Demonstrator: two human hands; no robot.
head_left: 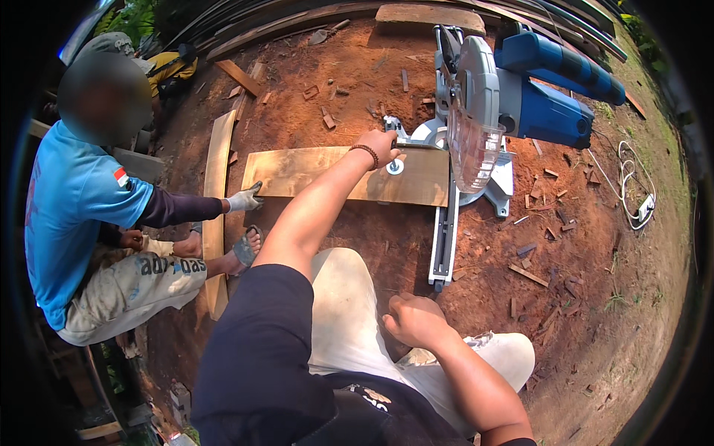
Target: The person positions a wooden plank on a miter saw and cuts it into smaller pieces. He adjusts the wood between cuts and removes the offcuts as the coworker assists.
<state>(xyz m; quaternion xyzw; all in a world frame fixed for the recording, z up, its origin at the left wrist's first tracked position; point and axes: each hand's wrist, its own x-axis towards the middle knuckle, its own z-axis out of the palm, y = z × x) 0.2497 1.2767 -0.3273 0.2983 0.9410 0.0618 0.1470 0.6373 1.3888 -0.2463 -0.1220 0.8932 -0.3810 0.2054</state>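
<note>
While the right hand [416, 321] sits loosely curled, seemingly empty, the left hand [378, 146] bends over the far edge of the board [312, 176], its hold hidden. That board, reaching the blue saw [554, 111], could skew if the co-worker's gloved hand [245, 198] slipped; scrap-strewn red dirt [357, 65] stretches beyond to stacked timber [297, 25].

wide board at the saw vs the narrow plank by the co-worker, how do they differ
The wide board is clearly broader than the narrow plank. The wide board runs sideways to the blue saw; the narrow plank runs nearly up and down the picture, apart from the saw. The co-worker's leg crosses the narrow plank, but not the wide board. Both are bare, light brown wood.
</note>
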